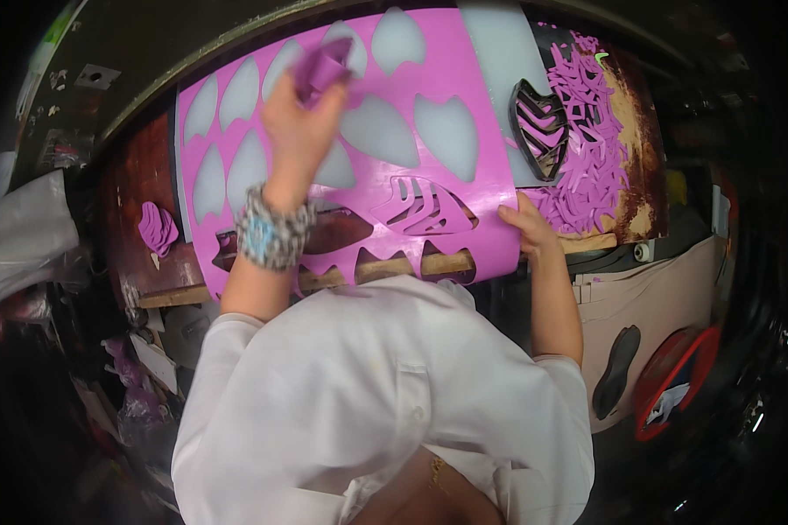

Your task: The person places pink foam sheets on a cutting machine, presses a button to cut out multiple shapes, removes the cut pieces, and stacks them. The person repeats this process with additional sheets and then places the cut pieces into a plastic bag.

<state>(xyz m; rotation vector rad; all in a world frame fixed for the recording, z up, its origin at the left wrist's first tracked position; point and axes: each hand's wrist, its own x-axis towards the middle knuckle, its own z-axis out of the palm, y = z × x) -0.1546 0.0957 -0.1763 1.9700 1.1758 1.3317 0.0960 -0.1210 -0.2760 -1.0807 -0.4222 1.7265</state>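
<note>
The left hand (302, 122), upper middle of the frame, grips a curled piece (327, 68) over the sheet (451, 79); the right hand (531, 226) pinches its right edge, nearer the upright-lying cutter (539, 133) above.

The left hand (302, 127) held a purple piece (324, 70) above a perforated purple sheet (411, 89); the right hand (531, 226) pinched the sheet's edge, a black die (545, 166) beyond that hand.

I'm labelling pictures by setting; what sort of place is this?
Probably a cutting workshop: a purple sheet with repeated cut-outs, what looks like a black cutting die, and a heap of purple scraps.
</note>
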